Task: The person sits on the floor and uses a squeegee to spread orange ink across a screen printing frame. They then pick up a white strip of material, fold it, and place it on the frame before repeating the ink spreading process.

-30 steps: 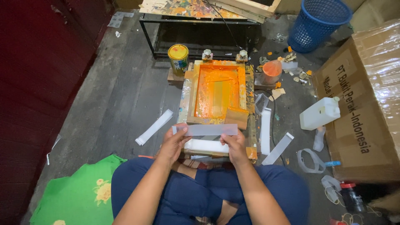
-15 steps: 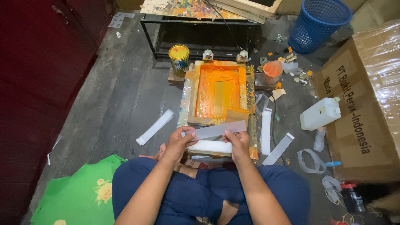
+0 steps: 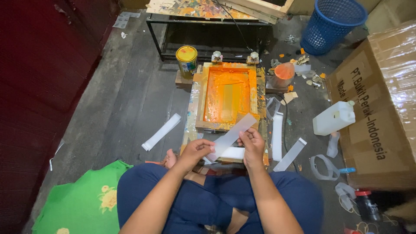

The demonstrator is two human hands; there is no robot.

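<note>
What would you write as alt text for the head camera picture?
Both hands, left hand and right hand, hold a translucent white strip tilted above a wooden printing frame covered in orange ink; a paint can and blue basket stand beyond.

Pale strip (image 3: pixel 231 136), level across both hands 1.0 s ago, now tilts steeply, far end toward 1 o'clock over the orange screen frame (image 3: pixel 228 95). Left hand (image 3: pixel 196 151) sits lower at the near end; right hand (image 3: pixel 252 143) pinches mid-strip.
</note>
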